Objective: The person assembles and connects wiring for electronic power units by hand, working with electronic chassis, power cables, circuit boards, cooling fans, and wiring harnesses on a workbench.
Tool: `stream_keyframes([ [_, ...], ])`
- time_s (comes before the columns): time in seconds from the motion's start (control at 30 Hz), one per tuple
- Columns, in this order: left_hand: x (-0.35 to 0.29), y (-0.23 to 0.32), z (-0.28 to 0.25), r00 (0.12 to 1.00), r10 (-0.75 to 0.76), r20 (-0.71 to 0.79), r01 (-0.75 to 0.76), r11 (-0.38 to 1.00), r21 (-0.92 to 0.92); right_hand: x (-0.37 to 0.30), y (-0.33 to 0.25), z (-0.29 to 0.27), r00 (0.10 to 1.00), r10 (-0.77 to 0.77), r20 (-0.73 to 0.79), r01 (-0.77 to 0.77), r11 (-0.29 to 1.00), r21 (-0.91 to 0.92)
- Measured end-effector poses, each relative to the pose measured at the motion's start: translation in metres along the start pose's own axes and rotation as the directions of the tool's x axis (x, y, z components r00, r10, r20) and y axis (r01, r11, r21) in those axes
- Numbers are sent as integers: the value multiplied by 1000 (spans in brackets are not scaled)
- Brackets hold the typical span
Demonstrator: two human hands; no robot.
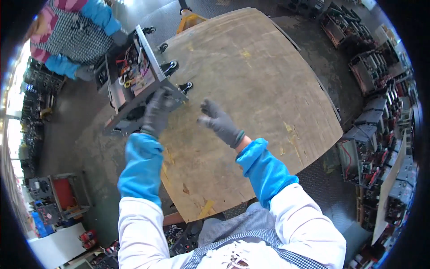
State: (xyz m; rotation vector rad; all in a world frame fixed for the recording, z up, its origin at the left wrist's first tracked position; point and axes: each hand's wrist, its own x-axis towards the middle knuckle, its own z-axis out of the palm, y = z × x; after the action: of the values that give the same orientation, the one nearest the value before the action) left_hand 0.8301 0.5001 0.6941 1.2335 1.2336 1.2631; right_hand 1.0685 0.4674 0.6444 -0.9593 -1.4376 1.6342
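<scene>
An open metal case (152, 56) with black casters (170, 67) lies tilted at the left edge of the wooden tabletop (251, 85). Coloured wires and parts (133, 67) show inside it. My left hand (156, 113), in a grey glove, is at the case's near corner; motion smears its fingers, and whether it touches the metal I cannot tell. Over the board, to the right of the case, my right hand (219, 123) is gloved too. Its fingers are apart and hold nothing.
A co-worker (80, 38) in blue sleeves stands behind the case, gloved hands at its far side. Stacks of electronic units (369, 67) line the right. More equipment (62, 195) stands at the lower left. A yellow metal piece (190, 20) shows beyond the board's far edge.
</scene>
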Motion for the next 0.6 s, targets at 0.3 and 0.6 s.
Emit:
stream_keyframes([
  [0.3,-60,-152,80,847,-206,490,-348,483,804,15,68,-131,895,290,-339,52,686,726],
  [0.6,-24,-93,114,805,-379,456,53,812,582,-18,108,-124,954,299,-10,-32,136,990],
])
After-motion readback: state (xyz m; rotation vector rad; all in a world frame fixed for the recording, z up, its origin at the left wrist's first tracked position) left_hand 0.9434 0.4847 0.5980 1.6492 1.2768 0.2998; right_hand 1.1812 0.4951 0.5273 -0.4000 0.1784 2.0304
